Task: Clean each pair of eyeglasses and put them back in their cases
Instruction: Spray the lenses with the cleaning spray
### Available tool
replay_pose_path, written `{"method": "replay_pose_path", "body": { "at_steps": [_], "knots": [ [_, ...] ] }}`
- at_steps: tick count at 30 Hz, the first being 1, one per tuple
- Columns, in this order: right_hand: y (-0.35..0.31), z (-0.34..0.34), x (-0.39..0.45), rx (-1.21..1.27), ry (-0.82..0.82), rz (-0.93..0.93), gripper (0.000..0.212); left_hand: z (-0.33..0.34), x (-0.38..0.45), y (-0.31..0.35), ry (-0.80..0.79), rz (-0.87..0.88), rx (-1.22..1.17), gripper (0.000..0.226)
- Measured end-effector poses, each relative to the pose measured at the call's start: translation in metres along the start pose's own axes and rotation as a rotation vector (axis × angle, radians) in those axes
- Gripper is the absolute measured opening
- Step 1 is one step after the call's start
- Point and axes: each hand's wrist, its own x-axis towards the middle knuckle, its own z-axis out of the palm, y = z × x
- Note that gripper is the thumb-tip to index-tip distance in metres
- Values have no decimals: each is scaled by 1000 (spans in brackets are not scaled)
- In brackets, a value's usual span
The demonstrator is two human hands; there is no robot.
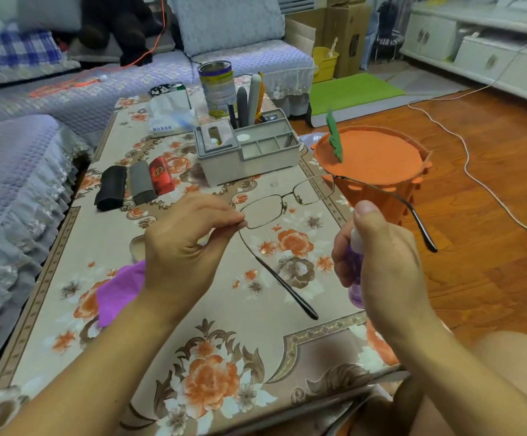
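Eyeglasses (287, 201) with a thin metal frame and rectangular lenses hang in the air above the counter (224, 309), which we see covered by a flowered cloth. Our left hand (180, 247) pinches them at the near hinge between thumb and fingertips, both temples unfolded. Our right hand (381, 259), just beside them, is curled round a small purple spray bottle (356, 278), the thumb on its white top. We count three cases lying side by side: one black (111, 187), one grey (142, 182), one red (160, 175). One purple cloth (120, 291) lies under the left wrist.
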Motion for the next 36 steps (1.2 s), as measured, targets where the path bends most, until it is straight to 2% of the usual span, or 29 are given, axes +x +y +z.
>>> {"method": "replay_pose_path", "body": {
  "at_steps": [7, 10, 14, 16, 19, 20, 22, 24, 26, 29, 36],
  "knots": [
    [4, -5, 3, 16, 73, -21, 60, 0, 0, 1, 0, 1, -1, 19],
    [6, -5, 1, 29, 82, -31, 64, 1, -1, 1, 4, -8, 11, 24],
    [9, -2, 1, 10, 87, -31, 71, 1, 0, 1, 13, -91, -32, 13],
    [9, -2, 1, -10, 83, -42, 72, -1, 4, 10, 32, -269, -106, 5],
    [10, -1, 1, -16, 73, -44, 72, -2, 18, 24, 39, -746, -269, 10],
    [10, -1, 1, -7, 64, -46, 72, -2, 24, 25, 41, -914, -385, 5],
    [10, 1, -1, 19, 31, -64, 70, -5, 35, 25, 53, -1213, -775, 5],
    [10, 4, -5, 57, -12, -90, 68, -8, 43, 24, 58, -1415, -1099, 9],
    [9, 8, -9, 86, -57, -125, 62, -10, 45, 26, -6, -1528, -1228, 7],
    [8, 14, -16, 86, -113, -180, 56, -10, 44, 27, -93, -1602, -1273, 7],
    [11, 19, -18, -16, -81, -181, 60, -4, 40, 25, -44, -1686, -1332, 9]
  ]
}}
